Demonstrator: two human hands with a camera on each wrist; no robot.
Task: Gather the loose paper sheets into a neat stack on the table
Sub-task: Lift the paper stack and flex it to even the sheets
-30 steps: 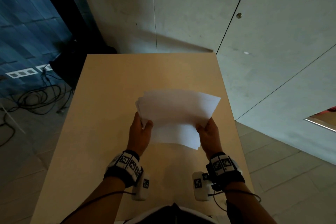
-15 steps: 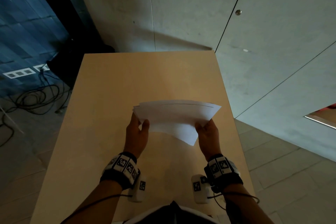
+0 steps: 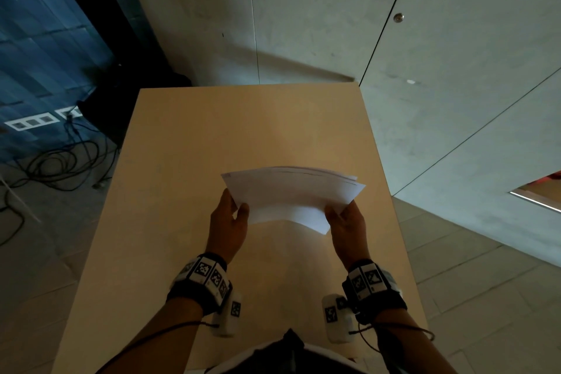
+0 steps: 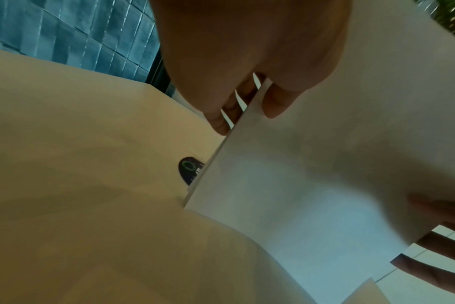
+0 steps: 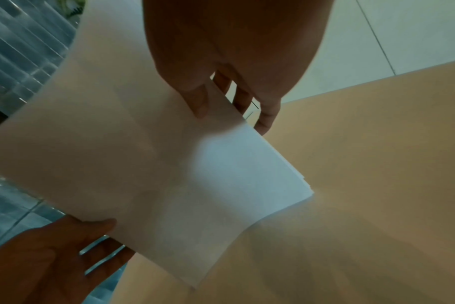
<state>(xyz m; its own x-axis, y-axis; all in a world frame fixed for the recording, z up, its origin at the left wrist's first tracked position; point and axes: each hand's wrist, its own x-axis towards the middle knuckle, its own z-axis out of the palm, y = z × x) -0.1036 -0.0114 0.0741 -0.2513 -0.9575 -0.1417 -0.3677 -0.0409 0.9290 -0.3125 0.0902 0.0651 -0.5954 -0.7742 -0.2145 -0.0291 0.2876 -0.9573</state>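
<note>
A bundle of white paper sheets (image 3: pixel 291 197) stands nearly upright on its lower edge over the wooden table (image 3: pixel 230 130), bowed slightly toward me. My left hand (image 3: pixel 232 215) pinches its left side, thumb on the near face and fingers behind. My right hand (image 3: pixel 343 217) pinches the right side the same way. In the left wrist view the paper sheets (image 4: pixel 312 174) meet the table along their bottom edge, with my left hand (image 4: pixel 247 102) at the top. In the right wrist view the paper sheets (image 5: pixel 169 164) are gripped by my right hand (image 5: pixel 221 102).
The table (image 3: pixel 151 252) ends close to a concrete wall (image 3: pixel 303 24) at the far side. Its right edge drops to a tiled floor (image 3: pixel 455 282). Cables (image 3: pixel 54 167) lie on the floor at the left. A small dark round item (image 4: pixel 189 169) shows behind the paper.
The bundle has tipped from leaning flat toward me to nearly upright, and its sheets have drawn closer together. Both hands stayed on its sides and lowered it toward the table.
</note>
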